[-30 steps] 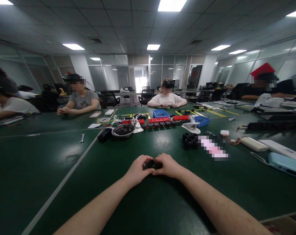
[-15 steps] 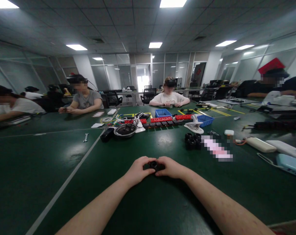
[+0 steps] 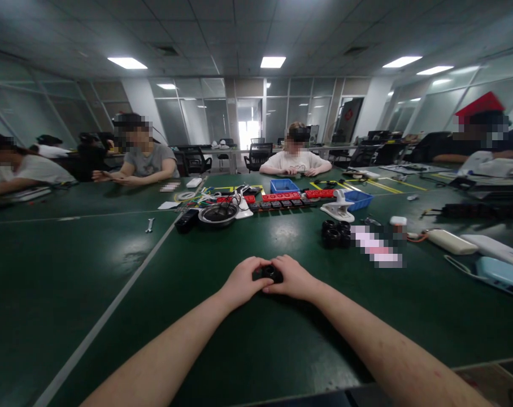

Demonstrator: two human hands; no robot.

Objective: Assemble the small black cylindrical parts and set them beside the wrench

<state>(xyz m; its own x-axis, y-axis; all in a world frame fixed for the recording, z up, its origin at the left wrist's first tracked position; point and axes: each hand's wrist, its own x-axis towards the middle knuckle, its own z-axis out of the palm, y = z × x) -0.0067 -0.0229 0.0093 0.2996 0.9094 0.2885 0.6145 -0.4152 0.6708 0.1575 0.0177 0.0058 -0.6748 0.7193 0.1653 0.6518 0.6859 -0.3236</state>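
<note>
One left hand [image 3: 244,280], fingers [image 3: 257,262] curved in a C, thumb along the near side and index finger at the far side of a small black round piece [image 3: 272,273], with a dark gap at the web of the thumb. One right hand [image 3: 296,277], fingers bent about the same piece from the right, thumb beside the left thumb; far fingertips hidden. The black round piece: held between both hands, low over the middle of the near tabletop [image 3: 256,350], dark opening showing on top. Beyond, to the right: one cluster of black round items [image 3: 336,233], close together; one white clip [image 3: 338,208]; one blue bin [image 3: 359,200] just behind it. To the left: one round metal-rimmed dish [image 3: 218,215], one black device [image 3: 187,221] beside it, one wrench [image 3: 150,225] farther out. Far edge: one person in a white shirt [image 3: 299,161], seated.
</note>
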